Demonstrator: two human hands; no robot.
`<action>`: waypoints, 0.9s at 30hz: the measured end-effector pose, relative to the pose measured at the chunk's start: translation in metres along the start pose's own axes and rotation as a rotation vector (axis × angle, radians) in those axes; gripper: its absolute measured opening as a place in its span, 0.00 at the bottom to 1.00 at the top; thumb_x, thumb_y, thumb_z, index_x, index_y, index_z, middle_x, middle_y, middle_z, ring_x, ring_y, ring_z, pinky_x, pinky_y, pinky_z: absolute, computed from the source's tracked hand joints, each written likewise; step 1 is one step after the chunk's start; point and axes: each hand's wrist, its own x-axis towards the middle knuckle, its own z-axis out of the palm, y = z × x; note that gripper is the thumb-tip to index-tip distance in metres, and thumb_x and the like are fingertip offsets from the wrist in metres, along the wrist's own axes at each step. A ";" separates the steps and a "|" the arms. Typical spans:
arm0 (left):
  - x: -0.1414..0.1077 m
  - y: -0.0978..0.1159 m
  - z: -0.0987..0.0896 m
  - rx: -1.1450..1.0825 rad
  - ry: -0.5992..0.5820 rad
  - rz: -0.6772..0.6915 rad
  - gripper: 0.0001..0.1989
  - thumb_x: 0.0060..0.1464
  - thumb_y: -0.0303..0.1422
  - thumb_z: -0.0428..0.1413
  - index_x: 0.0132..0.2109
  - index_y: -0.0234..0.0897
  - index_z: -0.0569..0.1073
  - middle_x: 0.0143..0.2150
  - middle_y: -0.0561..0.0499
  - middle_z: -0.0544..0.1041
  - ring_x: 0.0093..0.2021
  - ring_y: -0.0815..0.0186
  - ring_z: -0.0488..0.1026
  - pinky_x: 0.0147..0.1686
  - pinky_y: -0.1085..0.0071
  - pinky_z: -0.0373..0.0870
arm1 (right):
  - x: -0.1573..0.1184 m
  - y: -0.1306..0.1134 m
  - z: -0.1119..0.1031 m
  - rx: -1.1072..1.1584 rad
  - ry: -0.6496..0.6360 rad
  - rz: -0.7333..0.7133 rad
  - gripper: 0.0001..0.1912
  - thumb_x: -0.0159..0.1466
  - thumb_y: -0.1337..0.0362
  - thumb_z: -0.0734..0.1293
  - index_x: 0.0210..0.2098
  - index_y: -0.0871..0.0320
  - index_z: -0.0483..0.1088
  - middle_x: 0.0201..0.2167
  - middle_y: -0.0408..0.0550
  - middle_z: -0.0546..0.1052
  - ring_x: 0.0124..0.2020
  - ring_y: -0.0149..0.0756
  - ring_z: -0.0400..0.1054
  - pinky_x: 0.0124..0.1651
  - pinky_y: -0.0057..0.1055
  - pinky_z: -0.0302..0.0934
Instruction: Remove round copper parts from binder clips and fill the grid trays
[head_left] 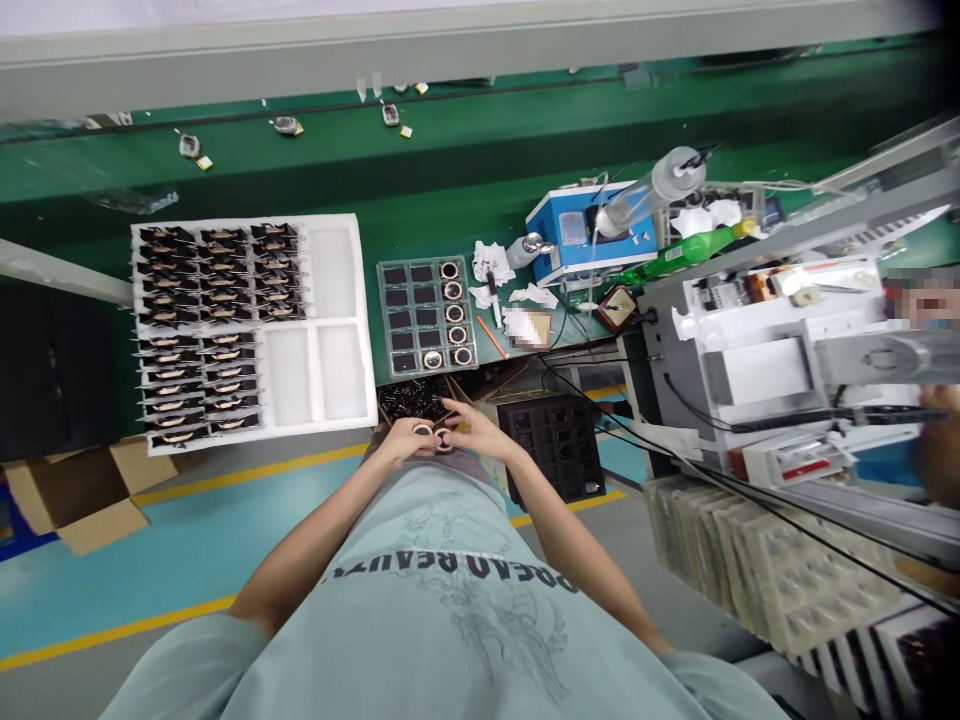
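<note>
A: What surface and room are seen?

B: A green bench (450, 170) is seen from above, with a grey rail along its far edge and a teal floor with yellow lines below. A white foam tray (334, 270) is laid on the bench, its left compartments filled with dark parts. Beside it a small grid tray (388, 320) is set, with ring coils in its right column. A blue box (577, 235), crumpled tissues (491, 262) and a green bottle (694, 248) are placed further right, next to a grey machine (757, 370).

A: And the hands?

B: The left hand (405, 438) and right hand (476, 430) are brought close together at the waist, just before the bench edge. A small ring part (433, 436) is pinched between the fingertips of both.

A: What is hard to make out?

B: The ring part is small and its details cannot be told. A dark box (412, 398) of parts is half hidden behind the hands. Another person's arm at the right edge is cut off.
</note>
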 end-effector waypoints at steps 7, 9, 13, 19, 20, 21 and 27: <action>0.047 0.019 0.074 -0.141 -0.135 0.055 0.18 0.35 0.24 0.72 0.38 0.31 0.79 0.30 0.48 0.79 0.29 0.66 0.77 0.32 0.70 0.76 | -0.036 0.002 -0.049 -0.455 0.200 -0.154 0.25 0.60 0.67 0.68 0.57 0.56 0.72 0.55 0.56 0.76 0.55 0.46 0.70 0.59 0.44 0.65; 0.062 0.027 0.094 -0.150 -0.069 0.060 0.15 0.36 0.23 0.71 0.35 0.31 0.78 0.28 0.48 0.78 0.27 0.67 0.76 0.29 0.73 0.73 | -0.036 0.003 -0.074 -0.530 0.355 -0.151 0.24 0.60 0.66 0.70 0.56 0.57 0.73 0.56 0.57 0.74 0.59 0.49 0.67 0.62 0.47 0.61; 0.093 0.038 0.126 -0.128 0.046 0.077 0.09 0.41 0.23 0.68 0.30 0.32 0.76 0.24 0.52 0.74 0.20 0.74 0.67 0.21 0.79 0.63 | -0.044 0.004 -0.119 -0.529 0.687 -0.113 0.24 0.57 0.58 0.74 0.53 0.55 0.76 0.55 0.58 0.73 0.57 0.52 0.64 0.61 0.51 0.61; 0.137 0.051 0.163 -0.195 0.137 0.033 0.14 0.42 0.20 0.63 0.38 0.34 0.75 0.26 0.52 0.73 0.26 0.69 0.75 0.31 0.73 0.72 | -0.067 0.001 -0.145 0.322 0.761 0.003 0.28 0.57 0.51 0.72 0.54 0.54 0.72 0.44 0.49 0.75 0.37 0.36 0.70 0.41 0.35 0.67; 0.143 0.053 0.168 -0.208 0.144 0.028 0.14 0.42 0.21 0.62 0.39 0.34 0.74 0.27 0.52 0.74 0.28 0.68 0.76 0.32 0.72 0.73 | -0.069 0.000 -0.146 0.479 0.724 0.003 0.27 0.57 0.52 0.71 0.54 0.54 0.72 0.45 0.49 0.75 0.37 0.35 0.70 0.39 0.34 0.67; 0.149 0.055 0.172 -0.217 0.151 0.025 0.13 0.42 0.21 0.62 0.39 0.34 0.74 0.27 0.52 0.74 0.28 0.68 0.76 0.33 0.72 0.73 | -0.070 -0.002 -0.147 0.601 0.684 0.000 0.26 0.57 0.53 0.71 0.54 0.53 0.71 0.45 0.49 0.76 0.37 0.35 0.71 0.39 0.33 0.67; 0.172 0.058 0.186 -0.213 0.159 0.025 0.11 0.43 0.29 0.66 0.35 0.33 0.74 0.22 0.53 0.70 0.24 0.70 0.72 0.22 0.78 0.63 | -0.073 -0.010 -0.157 0.711 0.627 0.043 0.21 0.58 0.54 0.68 0.50 0.53 0.71 0.48 0.50 0.78 0.39 0.37 0.74 0.37 0.32 0.67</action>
